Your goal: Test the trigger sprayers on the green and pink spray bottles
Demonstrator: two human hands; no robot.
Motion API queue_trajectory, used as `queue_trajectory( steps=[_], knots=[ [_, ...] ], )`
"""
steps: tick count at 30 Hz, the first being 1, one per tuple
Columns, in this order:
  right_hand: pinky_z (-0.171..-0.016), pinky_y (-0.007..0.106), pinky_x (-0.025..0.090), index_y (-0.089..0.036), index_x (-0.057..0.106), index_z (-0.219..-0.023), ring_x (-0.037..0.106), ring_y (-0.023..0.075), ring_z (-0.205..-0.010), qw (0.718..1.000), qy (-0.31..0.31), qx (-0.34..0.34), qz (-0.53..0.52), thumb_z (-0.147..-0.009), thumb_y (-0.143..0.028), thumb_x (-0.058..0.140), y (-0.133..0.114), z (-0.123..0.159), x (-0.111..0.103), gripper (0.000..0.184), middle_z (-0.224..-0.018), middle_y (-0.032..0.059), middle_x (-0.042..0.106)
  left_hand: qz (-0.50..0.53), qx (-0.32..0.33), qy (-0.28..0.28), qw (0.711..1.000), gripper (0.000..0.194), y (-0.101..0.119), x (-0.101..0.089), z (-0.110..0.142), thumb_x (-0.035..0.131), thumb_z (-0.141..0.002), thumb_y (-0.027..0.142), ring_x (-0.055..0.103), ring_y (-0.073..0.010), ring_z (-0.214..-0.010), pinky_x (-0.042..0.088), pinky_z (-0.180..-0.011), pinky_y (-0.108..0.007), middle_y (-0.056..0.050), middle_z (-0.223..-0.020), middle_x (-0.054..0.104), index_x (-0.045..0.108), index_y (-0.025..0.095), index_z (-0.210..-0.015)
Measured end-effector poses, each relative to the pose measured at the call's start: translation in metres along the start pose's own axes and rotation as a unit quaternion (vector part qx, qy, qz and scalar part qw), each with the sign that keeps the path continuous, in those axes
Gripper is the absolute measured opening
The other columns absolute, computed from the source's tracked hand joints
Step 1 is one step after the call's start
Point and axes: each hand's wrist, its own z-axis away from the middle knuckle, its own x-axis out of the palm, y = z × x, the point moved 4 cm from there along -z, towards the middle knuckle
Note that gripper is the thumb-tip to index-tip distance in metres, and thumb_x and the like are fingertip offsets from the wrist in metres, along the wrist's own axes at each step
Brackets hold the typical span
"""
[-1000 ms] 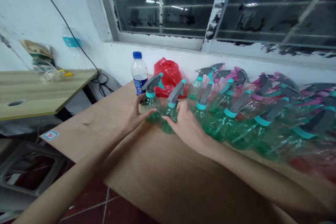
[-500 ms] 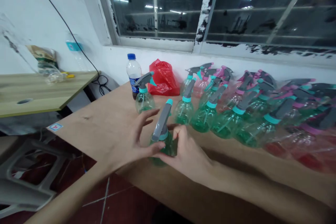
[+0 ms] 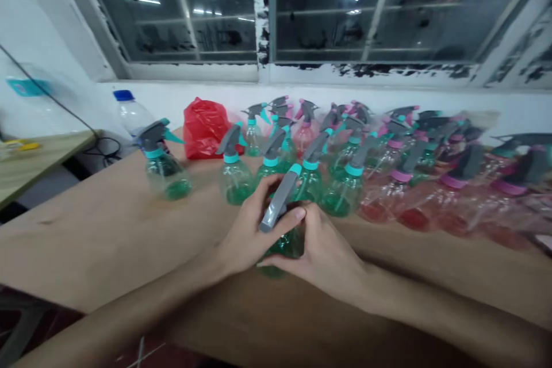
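Observation:
A green spray bottle (image 3: 284, 244) with a grey and teal trigger head stands upright between my two hands, close in front of me. My left hand (image 3: 254, 233) wraps round the neck and head, its thumb lying across below the grey trigger head. Round the clear green body curls my right hand (image 3: 325, 250), thumb low at the front; its far fingers are hidden behind the bottle. Just beyond my hands stand other green spray bottles (image 3: 235, 181). A single green spray bottle (image 3: 166, 175) stands apart to the left.
Rows of green and pink spray bottles (image 3: 383, 201) run along the wall to the right. A red plastic bag (image 3: 204, 129) and a blue-capped bottle (image 3: 129, 112) sit at the back left of the brown table (image 3: 129, 241). A second table (image 3: 52, 155) stands far left.
My view has turned to the right. My left hand, spread loosely beside the bottle before, has closed in round its neck. My right hand stays on the body.

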Motion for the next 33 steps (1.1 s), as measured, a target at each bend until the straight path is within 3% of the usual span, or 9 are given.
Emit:
queue_trajectory(
  steps=[4, 7, 10, 13, 17, 20, 23, 29, 33],
  knots=[
    [-0.071, 0.039, 0.050, -0.015, 0.048, -0.096, 0.059, 0.0254, -0.087, 0.998, 0.039, -0.017, -0.048, -0.062, -0.054, 0.071, 0.023, 0.012, -0.021, 0.057, -0.090, 0.0110, 0.060, 0.049, 0.003, -0.049, 0.998, 0.040, 0.003, 0.031, -0.016, 0.060, -0.081, 0.034, 0.058, -0.0185, -0.088, 0.050, -0.082, -0.035, -0.006, -0.105, 0.055, 0.044, 0.021, -0.115],
    [-0.082, 0.039, 0.048, -0.020, 0.054, -0.096, 0.058, 0.0240, -0.098, 0.995, 0.009, -0.049, -0.092, -0.061, -0.052, 0.073, 0.035, 0.019, -0.028, 0.051, -0.101, 0.0079, 0.062, 0.053, -0.012, -0.070, 0.996, 0.037, 0.006, 0.044, -0.019, 0.060, -0.080, 0.030, 0.058, -0.0153, -0.078, 0.052, -0.075, -0.030, -0.003, -0.094, 0.056, 0.044, 0.022, -0.113],
    [-0.087, 0.039, 0.047, -0.021, 0.055, -0.087, 0.056, 0.0235, -0.105, 0.987, 0.008, -0.114, -0.109, -0.060, -0.054, 0.072, 0.047, 0.028, -0.031, 0.046, -0.104, 0.0067, 0.064, 0.057, -0.026, -0.071, 0.996, 0.034, 0.007, 0.051, -0.021, 0.055, -0.082, 0.023, 0.059, -0.0167, -0.086, 0.051, -0.080, -0.031, -0.003, -0.099, 0.058, 0.045, 0.022, -0.114],
    [-0.093, 0.040, 0.044, -0.018, 0.054, -0.096, 0.051, 0.0253, -0.116, 0.986, -0.033, -0.136, -0.089, -0.064, -0.056, 0.069, 0.063, 0.038, -0.027, 0.052, -0.118, 0.0123, 0.059, 0.037, -0.016, -0.077, 0.996, 0.035, 0.007, 0.054, -0.027, 0.051, -0.079, 0.016, 0.058, -0.0174, -0.089, 0.049, -0.080, -0.031, -0.001, -0.100, 0.058, 0.049, 0.025, -0.112],
    [-0.093, 0.043, 0.045, -0.014, 0.053, -0.109, 0.053, 0.0252, -0.113, 0.990, -0.125, -0.057, -0.036, -0.077, -0.051, 0.059, 0.090, 0.048, -0.025, 0.049, -0.116, 0.0146, 0.061, -0.002, -0.002, -0.076, 0.997, 0.039, 0.011, 0.052, -0.038, 0.050, -0.070, 0.015, 0.046, -0.0139, -0.052, 0.042, -0.051, -0.027, 0.004, -0.067, 0.051, 0.054, 0.027, -0.106],
    [-0.094, 0.042, 0.046, -0.014, 0.049, -0.118, 0.053, 0.0231, -0.114, 0.982, -0.185, -0.029, -0.019, -0.083, -0.048, 0.054, 0.104, 0.052, -0.025, 0.049, -0.120, 0.0125, 0.059, -0.004, -0.017, -0.083, 0.996, 0.038, 0.011, 0.051, -0.043, 0.047, -0.067, 0.017, 0.034, -0.0122, -0.042, 0.033, -0.041, -0.026, 0.006, -0.057, 0.044, 0.057, 0.027, -0.102],
    [-0.101, 0.041, 0.040, -0.015, 0.042, -0.129, 0.044, 0.0214, -0.123, 0.973, -0.223, -0.051, -0.017, -0.084, -0.046, 0.054, 0.109, 0.053, -0.023, 0.056, -0.130, 0.0110, 0.053, -0.010, -0.014, -0.097, 0.995, 0.035, 0.010, 0.052, -0.046, 0.047, -0.066, 0.017, 0.038, -0.0125, -0.042, 0.035, -0.041, -0.026, 0.005, -0.058, 0.048, 0.059, 0.027, -0.098],
    [-0.108, 0.038, 0.031, -0.013, 0.039, -0.133, 0.037, 0.0187, -0.129, 0.966, -0.249, -0.064, -0.002, -0.085, -0.043, 0.052, 0.110, 0.052, -0.019, 0.058, -0.136, 0.0105, 0.046, 0.030, 0.025, -0.092, 0.995, 0.027, 0.010, 0.050, -0.051, 0.048, -0.064, 0.014, 0.060, -0.0210, -0.073, 0.050, -0.066, -0.033, 0.001, -0.083, 0.063, 0.059, 0.026, -0.086],
    [-0.108, 0.037, 0.031, -0.014, 0.047, -0.128, 0.037, 0.0179, -0.128, 0.966, -0.251, -0.061, 0.003, -0.086, -0.042, 0.052, 0.110, 0.053, -0.020, 0.051, -0.134, 0.0080, 0.048, 0.039, 0.031, -0.098, 0.994, 0.019, 0.009, 0.051, -0.051, 0.048, -0.064, 0.015, 0.056, -0.0184, -0.062, 0.045, -0.055, -0.030, 0.002, -0.072, 0.059, 0.055, 0.025, -0.078]
  ],
)
